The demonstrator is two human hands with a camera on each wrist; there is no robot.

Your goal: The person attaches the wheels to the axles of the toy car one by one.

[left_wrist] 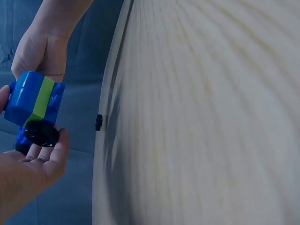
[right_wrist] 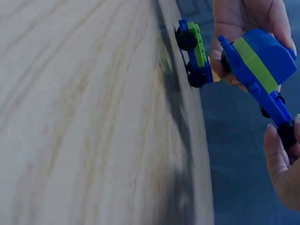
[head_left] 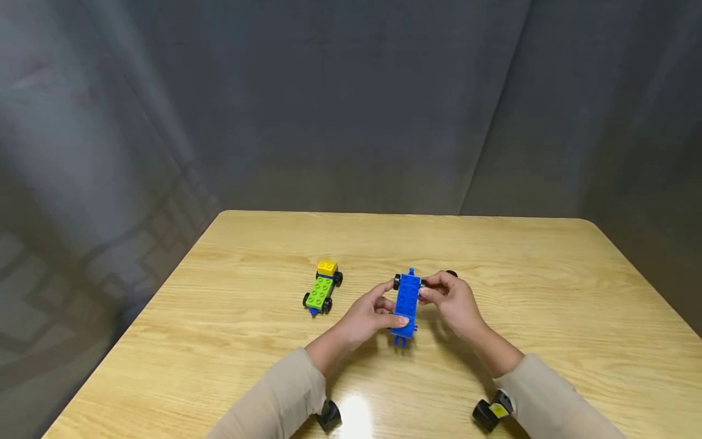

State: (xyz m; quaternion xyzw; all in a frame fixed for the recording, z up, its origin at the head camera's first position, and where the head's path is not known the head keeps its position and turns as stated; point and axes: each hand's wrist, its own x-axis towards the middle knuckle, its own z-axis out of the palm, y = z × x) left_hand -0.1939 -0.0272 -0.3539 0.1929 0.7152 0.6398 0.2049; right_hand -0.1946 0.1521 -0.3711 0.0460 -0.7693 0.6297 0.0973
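A blue toy wagon (head_left: 407,299) built of bricks, with a hitch at each end, is held up over the table. My left hand (head_left: 362,314) grips its near end, the thumb lying on top of the blue brick. At its far right corner my right hand (head_left: 455,305) pinches a black wheel (right_wrist: 287,134) between thumb and fingertips. A lime-green layer (right_wrist: 255,64) shows between the blue parts in the right wrist view. Another black wheel (head_left: 397,281) sits at the far left corner. Whether the pinched wheel is fully seated cannot be told.
On the wooden table (head_left: 247,317), left of the hands, stands a toy truck (head_left: 320,292) with a lime-green brick, a yellow brick and black wheels. One loose black wheel (head_left: 451,274) lies behind my right hand. A dark curtain (head_left: 351,110) hangs beyond the table.
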